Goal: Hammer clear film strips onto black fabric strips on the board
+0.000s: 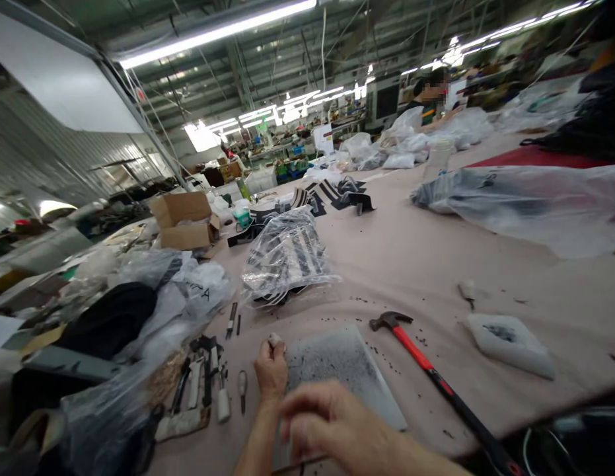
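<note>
My left hand (271, 370) is closed in a pinch at the left edge of a grey speckled board (337, 360); a small pale thing shows at its fingertips, too small to name. Over the lower part of the board is my right hand (331, 420), blurred, its fingers curved and apart with nothing seen between them. A claw hammer (421, 357) with a red and black handle lies to the right of the board. To the left of my left hand lies a small pale-handled tool (242, 390).
Several hand tools (203, 377) lie at the left. Beyond the board sits a clear bag of striped pieces (290, 254). A white block (508, 344) is at the right. An open cardboard box (185, 221) stands back left. A person (426, 96) is far off.
</note>
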`<act>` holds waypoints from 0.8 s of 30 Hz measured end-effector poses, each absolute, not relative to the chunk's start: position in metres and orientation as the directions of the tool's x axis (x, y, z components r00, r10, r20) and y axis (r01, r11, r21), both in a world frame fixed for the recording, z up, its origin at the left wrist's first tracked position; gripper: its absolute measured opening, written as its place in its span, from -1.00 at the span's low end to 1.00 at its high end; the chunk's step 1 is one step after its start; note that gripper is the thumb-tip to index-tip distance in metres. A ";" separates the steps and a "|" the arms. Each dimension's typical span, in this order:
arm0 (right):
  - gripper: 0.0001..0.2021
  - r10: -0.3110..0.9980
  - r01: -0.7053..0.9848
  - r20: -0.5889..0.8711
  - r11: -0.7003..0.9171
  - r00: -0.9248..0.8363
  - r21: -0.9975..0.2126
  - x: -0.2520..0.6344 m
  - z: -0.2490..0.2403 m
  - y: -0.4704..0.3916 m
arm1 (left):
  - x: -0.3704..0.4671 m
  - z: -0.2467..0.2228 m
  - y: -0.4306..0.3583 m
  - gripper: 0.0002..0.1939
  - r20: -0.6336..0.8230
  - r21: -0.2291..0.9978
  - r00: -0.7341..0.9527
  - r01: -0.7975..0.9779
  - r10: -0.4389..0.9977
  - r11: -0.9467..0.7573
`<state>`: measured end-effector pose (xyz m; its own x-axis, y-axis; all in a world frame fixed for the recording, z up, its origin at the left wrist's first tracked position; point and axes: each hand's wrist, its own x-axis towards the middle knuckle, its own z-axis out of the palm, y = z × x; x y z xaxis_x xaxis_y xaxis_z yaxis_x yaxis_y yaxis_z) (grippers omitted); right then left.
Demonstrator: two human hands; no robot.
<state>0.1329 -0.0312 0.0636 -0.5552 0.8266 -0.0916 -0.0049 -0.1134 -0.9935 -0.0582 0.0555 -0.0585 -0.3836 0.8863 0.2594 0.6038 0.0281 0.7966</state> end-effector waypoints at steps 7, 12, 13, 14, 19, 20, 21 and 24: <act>-0.44 0.942 0.754 0.070 0.305 -0.328 -0.582 0.103 0.020 0.146 | -0.052 -0.066 0.046 -0.68 0.284 0.792 -0.408 0.610 0.867 0.027; -0.60 0.877 0.774 0.061 0.452 -0.477 -0.443 0.076 0.008 0.189 | -0.053 -0.069 0.049 -0.71 0.307 0.761 -0.411 0.648 0.858 0.038; -0.66 0.862 0.769 0.061 0.480 -0.504 -0.422 0.072 0.009 0.193 | -0.054 -0.070 0.049 -0.71 0.305 0.762 -0.412 0.647 0.859 0.040; -0.71 0.847 0.762 0.066 0.506 -0.528 -0.404 0.070 0.010 0.196 | -0.054 -0.070 0.049 -0.71 0.302 0.764 -0.413 0.644 0.860 0.041; -0.79 0.774 0.699 0.176 0.627 -0.608 -0.342 0.079 0.025 0.182 | -0.055 -0.066 0.049 -0.71 0.286 0.789 -0.398 0.615 0.872 0.023; -0.80 0.764 0.693 0.195 0.641 -0.615 -0.330 0.087 0.030 0.170 | -0.054 -0.065 0.049 -0.71 0.280 0.794 -0.395 0.608 0.875 0.021; -0.80 0.759 0.688 0.219 0.649 -0.613 -0.326 0.097 0.036 0.155 | -0.054 -0.064 0.049 -0.72 0.273 0.798 -0.396 0.603 0.877 0.024; -0.76 0.791 0.636 0.345 0.612 -0.506 -0.470 0.139 0.066 0.098 | -0.053 -0.064 0.050 -0.75 0.273 0.800 -0.424 0.598 0.863 0.041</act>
